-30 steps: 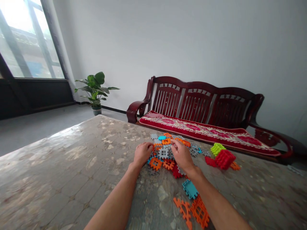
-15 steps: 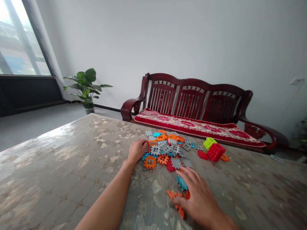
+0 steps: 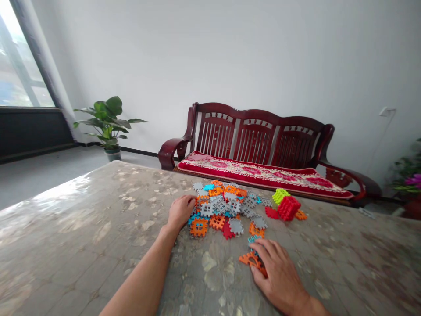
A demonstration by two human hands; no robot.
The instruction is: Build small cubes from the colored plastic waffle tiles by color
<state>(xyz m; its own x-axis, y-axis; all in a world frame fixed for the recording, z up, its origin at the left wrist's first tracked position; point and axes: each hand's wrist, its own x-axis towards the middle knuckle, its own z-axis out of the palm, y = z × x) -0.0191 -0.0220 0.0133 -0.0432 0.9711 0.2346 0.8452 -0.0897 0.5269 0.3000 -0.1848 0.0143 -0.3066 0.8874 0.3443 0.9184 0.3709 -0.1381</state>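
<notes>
A heap of interlocking plastic tiles with notched edges, in grey, orange, red and blue, spreads across the table (image 3: 217, 285). At its left side rests my left hand (image 3: 180, 211), fingers curled in against the tiles; what they hold, if anything, is hidden. Nearer to me, my right hand (image 3: 276, 267) has its thumb and fingers on an orange triangular tile (image 3: 250, 259). A teal tile (image 3: 253, 240) lies under its fingertips. Between that hand and the heap is an orange window tile (image 3: 256, 230).
A red block of joined tiles (image 3: 289, 208) stands right of the heap, beside a lime-green block (image 3: 280, 195) and a flat red tile (image 3: 271, 213). Beyond the table are a wooden bench (image 3: 230, 113) and a potted plant (image 3: 110, 123).
My right hand has shifted slightly right over the table, and the orange triangular tile has moved with it. My left hand stays beside the heap. The view has turned a little to the right.
</notes>
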